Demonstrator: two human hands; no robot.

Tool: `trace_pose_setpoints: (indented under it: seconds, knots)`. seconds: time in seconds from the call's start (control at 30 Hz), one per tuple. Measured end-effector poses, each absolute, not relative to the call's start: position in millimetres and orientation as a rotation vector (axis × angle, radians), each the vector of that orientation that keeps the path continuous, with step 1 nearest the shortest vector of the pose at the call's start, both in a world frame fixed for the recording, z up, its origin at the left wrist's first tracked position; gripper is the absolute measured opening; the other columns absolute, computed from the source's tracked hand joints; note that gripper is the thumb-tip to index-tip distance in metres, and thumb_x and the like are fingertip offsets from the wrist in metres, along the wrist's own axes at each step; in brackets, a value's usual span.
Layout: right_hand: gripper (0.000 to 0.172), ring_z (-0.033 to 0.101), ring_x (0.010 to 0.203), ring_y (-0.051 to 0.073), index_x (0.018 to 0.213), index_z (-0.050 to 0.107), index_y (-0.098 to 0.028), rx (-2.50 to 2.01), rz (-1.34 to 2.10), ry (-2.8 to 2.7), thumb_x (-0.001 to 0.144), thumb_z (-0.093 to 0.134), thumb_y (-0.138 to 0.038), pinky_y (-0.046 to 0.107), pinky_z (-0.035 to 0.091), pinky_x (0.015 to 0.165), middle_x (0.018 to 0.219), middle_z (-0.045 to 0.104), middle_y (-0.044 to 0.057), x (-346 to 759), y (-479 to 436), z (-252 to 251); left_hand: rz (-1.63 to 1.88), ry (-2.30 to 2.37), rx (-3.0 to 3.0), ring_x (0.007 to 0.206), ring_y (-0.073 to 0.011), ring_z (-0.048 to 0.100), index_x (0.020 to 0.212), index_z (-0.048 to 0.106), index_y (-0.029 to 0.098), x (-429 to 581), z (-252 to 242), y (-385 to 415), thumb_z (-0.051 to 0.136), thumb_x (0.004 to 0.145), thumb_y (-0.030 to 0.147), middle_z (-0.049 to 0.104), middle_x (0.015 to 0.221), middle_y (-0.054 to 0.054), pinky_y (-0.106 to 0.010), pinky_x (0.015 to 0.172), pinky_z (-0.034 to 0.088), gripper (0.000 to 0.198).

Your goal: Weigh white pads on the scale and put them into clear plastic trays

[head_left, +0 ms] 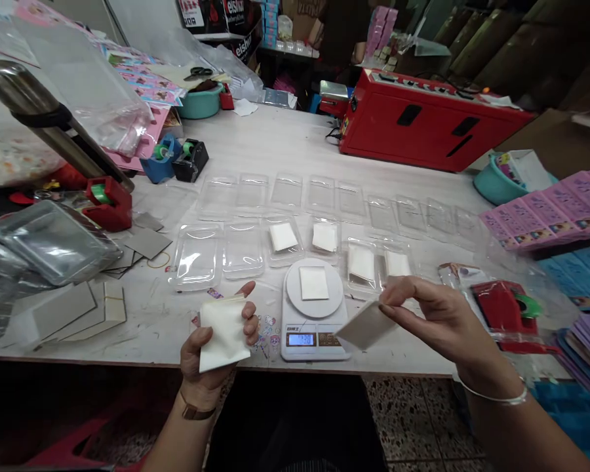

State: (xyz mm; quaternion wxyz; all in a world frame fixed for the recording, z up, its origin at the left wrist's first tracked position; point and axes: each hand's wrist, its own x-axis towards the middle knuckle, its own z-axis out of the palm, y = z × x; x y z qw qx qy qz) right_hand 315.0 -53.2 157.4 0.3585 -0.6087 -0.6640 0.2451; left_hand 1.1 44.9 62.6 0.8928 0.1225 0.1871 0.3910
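My left hand [195,357] is wrapped round a small stack of white square sheets [223,333], held upright over the table's front edge. Between the thumb and fingers of my right hand [437,321] is a thin greyish-white square sheet [366,326], tilted just right of the kitchen scale [289,308]. One white square [314,283] lies on the scale's round plate, and the display [302,339] is lit, its digits hard to read. Behind the scale, clear plastic trays hold white squares, such as the one in this tray [282,237]. A clear tray [196,255] at left holds nothing.
More clear trays [288,191] line the table behind. Tape dispensers [109,203] stand left, near grey cards [111,305]; another red dispenser [504,314] is right. A large red machine [423,121] sits at the back, and pink boxes [545,210] stack along the right.
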Motion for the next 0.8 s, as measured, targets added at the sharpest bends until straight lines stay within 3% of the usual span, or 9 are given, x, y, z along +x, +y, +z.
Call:
trace_pose_setpoints:
  seconds: [0.43,0.63,0.8]
  knots:
    - [0.015,0.058,0.065,0.014,0.075,0.056,-0.023,-1.464,0.841,-1.615,0.089,0.059,-0.018,0.029,0.048,0.057,0.07,0.063,0.0,288,-96,163,0.641,0.295,0.23,0.079,-0.0172,0.055,0.137,0.045,0.011,7,64,14,0.075,0.063,0.027,0.058,0.093,-0.007,-0.027,0.069,0.049,0.082]
    - [0.012,0.06,0.069,0.013,0.077,0.057,-0.021,-1.392,1.013,-1.597,0.088,0.061,-0.018,0.029,0.05,0.063,0.073,0.064,0.0,271,-92,148,0.437,0.245,0.194,0.085,-0.0199,0.062,0.139,0.044,0.014,42,48,-7,0.076,0.068,0.032,0.064,0.098,-0.008,-0.027,0.072,0.049,0.08]
    - [0.012,0.059,0.073,0.012,0.076,0.057,-0.021,-1.459,0.992,-1.724,0.088,0.058,-0.018,0.029,0.05,0.07,0.077,0.064,0.0,252,-80,135,0.194,0.179,0.158,0.076,-0.0194,0.067,0.118,0.062,0.012,72,34,-30,0.073,0.076,0.044,0.071,0.084,-0.008,-0.025,0.068,0.048,0.055]
